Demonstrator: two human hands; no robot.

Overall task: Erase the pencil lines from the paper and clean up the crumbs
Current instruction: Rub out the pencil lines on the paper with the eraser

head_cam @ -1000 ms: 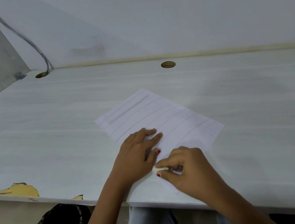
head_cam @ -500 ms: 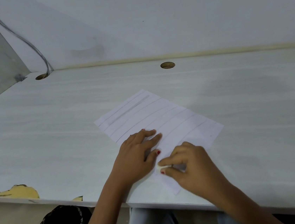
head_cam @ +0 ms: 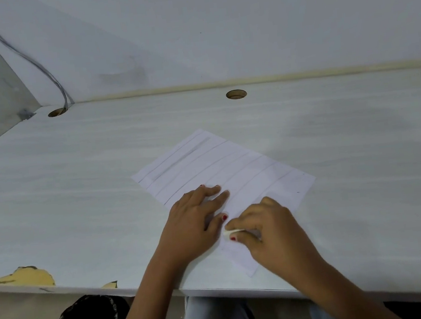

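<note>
The right hand [head_cam: 269,228] pinches a small white eraser [head_cam: 229,232] between thumb and forefinger and bears it down on the near half of the paper [head_cam: 245,171], presumably to rub out a line there. The left hand [head_cam: 195,221] lies flat just beside it, fingers straight on the sheet's left margin, evidently to pin it against the rubbing. The sheet sits askew near the desk's [head_cam: 77,200] front edge, with pencil lines [head_cam: 181,158] crossing its far half, not yet erased.
</note>
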